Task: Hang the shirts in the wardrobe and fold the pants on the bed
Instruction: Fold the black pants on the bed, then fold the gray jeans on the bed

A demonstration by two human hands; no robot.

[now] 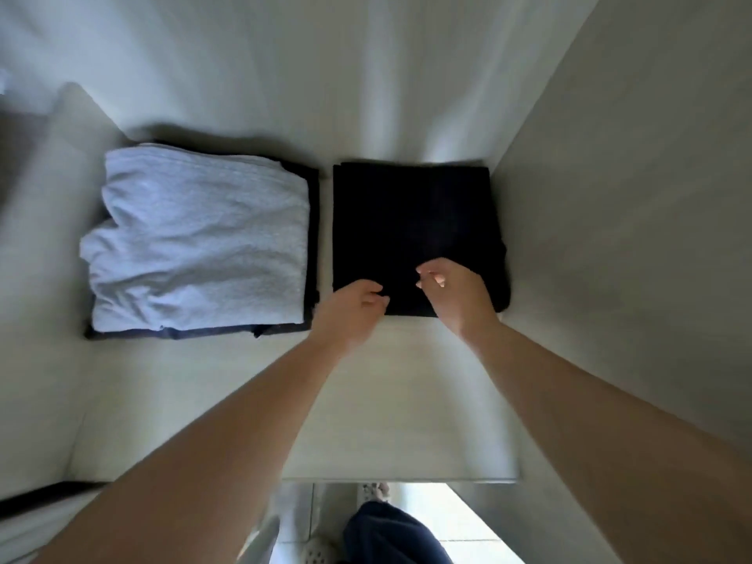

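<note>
Location: a pale wardrobe shelf (390, 400), enclosed by a back panel and a right side wall (610, 197), viewed from above.

Items on the shelf: a folded black garment (411, 221) lies flat at the right, close to the side wall. Just beside it on the left, with a narrow gap between, is a separate stack: a folded light grey garment (195, 238) on top of a dark folded piece (313, 238), of which only the edges show. Whether these are pants cannot be confirmed from the folds alone.

Hands: both are at the near edge of the black garment. The left hand (354, 309) is at its near left corner, fingers curled, thumb and fingertips close together; whether they pinch the cloth or hold nothing cannot be told. The right hand (455, 295) is over the near middle of the cloth, fingers bent and slightly parted; a grip is not visible, and contact with the fabric is not clear.

Progress, as a judgement: three folded pieces are already placed on the shelf, so the folding part appears well advanced, and the black one looks set in place or under final adjustment. No shirts, hangers, rail or bed are in view, so the hanging part cannot be assessed
</note>
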